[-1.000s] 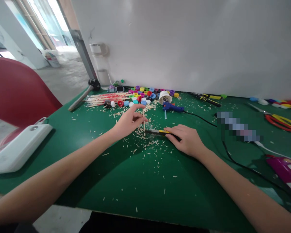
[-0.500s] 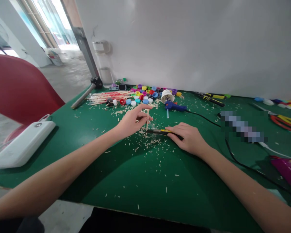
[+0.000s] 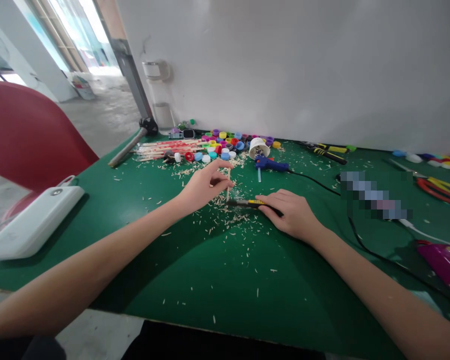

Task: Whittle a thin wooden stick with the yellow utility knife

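Observation:
My left hand [image 3: 205, 186] pinches a thin wooden stick [image 3: 228, 176] that stands nearly upright over the table. In my right hand [image 3: 290, 212] is a yellow and black utility knife [image 3: 247, 203], its handle wrapped by the fingers. The knife's tip points left and meets the lower end of the stick, close above the surface; whether it cuts in is too small to tell. Pale wood shavings [image 3: 241, 219] lie scattered around and below both hands.
On the green table [image 3: 142, 280], a blue glue gun [image 3: 272, 164], a white cup [image 3: 259, 148] and colourful bottle caps [image 3: 225, 145] sit behind my hands. Packed sticks [image 3: 168, 149] and a mallet [image 3: 129, 145] lie back left, a white power bank [image 3: 35, 222] left, scissors [image 3: 440, 187] right.
Both hands, the stick and the knife look almost unmoved. The view has shifted very slightly.

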`<state>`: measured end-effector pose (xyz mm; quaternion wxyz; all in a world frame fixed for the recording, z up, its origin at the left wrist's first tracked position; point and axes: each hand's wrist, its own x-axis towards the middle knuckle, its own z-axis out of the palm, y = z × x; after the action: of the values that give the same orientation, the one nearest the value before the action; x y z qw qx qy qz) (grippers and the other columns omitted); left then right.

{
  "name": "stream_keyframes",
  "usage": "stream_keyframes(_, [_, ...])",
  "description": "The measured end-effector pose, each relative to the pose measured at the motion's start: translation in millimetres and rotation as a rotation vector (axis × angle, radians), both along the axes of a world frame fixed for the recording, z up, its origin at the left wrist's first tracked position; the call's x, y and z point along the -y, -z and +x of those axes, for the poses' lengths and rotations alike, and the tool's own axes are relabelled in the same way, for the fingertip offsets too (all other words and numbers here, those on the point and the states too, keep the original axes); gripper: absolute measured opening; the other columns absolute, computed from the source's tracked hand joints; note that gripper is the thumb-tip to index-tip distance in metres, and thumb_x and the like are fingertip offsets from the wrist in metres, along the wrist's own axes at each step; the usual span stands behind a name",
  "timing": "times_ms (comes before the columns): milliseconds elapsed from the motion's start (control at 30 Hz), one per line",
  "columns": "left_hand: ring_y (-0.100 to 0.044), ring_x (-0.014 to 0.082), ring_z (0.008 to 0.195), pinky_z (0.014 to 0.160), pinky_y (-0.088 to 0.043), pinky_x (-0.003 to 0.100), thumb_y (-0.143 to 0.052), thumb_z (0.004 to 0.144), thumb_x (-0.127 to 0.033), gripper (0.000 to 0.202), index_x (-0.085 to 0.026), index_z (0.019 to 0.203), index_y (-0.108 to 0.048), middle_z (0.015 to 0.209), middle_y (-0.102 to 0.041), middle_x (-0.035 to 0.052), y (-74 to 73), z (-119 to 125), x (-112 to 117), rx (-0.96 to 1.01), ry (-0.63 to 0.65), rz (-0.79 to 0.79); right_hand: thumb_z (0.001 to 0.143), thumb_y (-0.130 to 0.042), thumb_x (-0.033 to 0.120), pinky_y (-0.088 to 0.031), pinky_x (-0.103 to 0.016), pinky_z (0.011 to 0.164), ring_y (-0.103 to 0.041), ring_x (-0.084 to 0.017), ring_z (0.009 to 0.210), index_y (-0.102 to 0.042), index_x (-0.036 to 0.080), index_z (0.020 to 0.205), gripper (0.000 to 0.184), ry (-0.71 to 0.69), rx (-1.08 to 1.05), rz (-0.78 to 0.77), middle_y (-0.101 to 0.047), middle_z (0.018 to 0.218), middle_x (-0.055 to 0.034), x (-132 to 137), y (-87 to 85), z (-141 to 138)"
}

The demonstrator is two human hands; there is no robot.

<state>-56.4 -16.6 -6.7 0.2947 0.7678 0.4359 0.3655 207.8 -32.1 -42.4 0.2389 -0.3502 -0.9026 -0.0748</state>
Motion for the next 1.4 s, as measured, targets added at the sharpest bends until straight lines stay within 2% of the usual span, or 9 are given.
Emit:
stream_keyframes(100, [-0.067,0.0098,0.074,0.062,-0.048,0.022,-0.055,0.088,-0.025,0.028,-0.025,0.114,-0.049,0.080,-0.072,-0.0026,0.1,1.3,1.4,-0.012,0.011,0.034,0.094,-0.049,0.029,-0.048,-0.031,0.069,-0.063,-0.016,0.077,-0.067,0.018,0.108,0.026,-0.007,0.032,-0.003,-0.073,0.089,-0.0036,0.1,-0.7,-0.9])
stream_keyframes(267, [-0.065,0.0089,0.069,0.058,-0.046,0.022,-0.055,0.088,-0.028,0.028,-0.026,0.116,-0.049,0.080,-0.071,-0.0030,1.5,1.9,1.6,-0.055,0.011,0.075,0.093,-0.050,0.029,-0.048,-0.031,0.069,-0.063,-0.017,0.081,-0.067,0.018,0.109,0.025,0.023,0.026,0.016,-0.073,0.093,-0.0042,0.1,0.4,-0.3])
stream_keyframes(467, [-0.064,0.0085,0.068,0.063,-0.049,0.022,-0.057,0.087,-0.028,0.030,-0.026,0.116,-0.049,0.077,-0.069,-0.0035,4.5,2.4,0.7,-0.055,0.011,0.109,0.094,-0.050,0.029,-0.047,-0.030,0.069,-0.062,-0.017,0.080,-0.066,0.018,0.108,0.025,0.009,0.055,0.033,-0.073,0.092,-0.0032,0.3,0.7,-1.0])
stream_keyframes(700, [-0.064,0.0090,0.067,0.061,-0.049,0.022,-0.056,0.088,-0.030,0.031,-0.026,0.118,-0.048,0.077,-0.069,-0.0024,6.0,3.4,-0.2,-0.063,-0.001,0.118,0.094,-0.049,0.031,-0.047,-0.030,0.070,-0.062,-0.017,0.082,-0.066,0.018,0.109,0.026,0.015,0.075,0.002,-0.073,0.092,-0.0042,-0.8,-0.4,-1.1])
stream_keyframes(1000, [-0.064,0.0092,0.066,0.061,-0.049,0.022,-0.056,0.087,-0.030,0.030,-0.025,0.116,-0.048,0.077,-0.069,-0.0023,5.4,3.7,0.3,-0.066,-0.003,0.116,0.094,-0.050,0.028,-0.047,-0.030,0.068,-0.061,-0.017,0.080,-0.065,0.017,0.108,0.024,0.002,0.072,0.064,-0.073,0.093,-0.0034,0.9,-1.3,-2.7])
stream_keyframes(1400, [-0.065,0.0108,0.067,0.060,-0.047,0.024,-0.054,0.088,-0.032,0.031,-0.025,0.117,-0.047,0.078,-0.070,-0.0017,5.2,3.4,-0.2,-0.087,-0.017,0.123,0.094,-0.048,0.029,-0.048,-0.030,0.066,-0.061,-0.017,0.080,-0.065,0.018,0.109,0.025,0.001,0.099,0.059,-0.073,0.093,-0.0036,1.0,-0.5,-2.8])
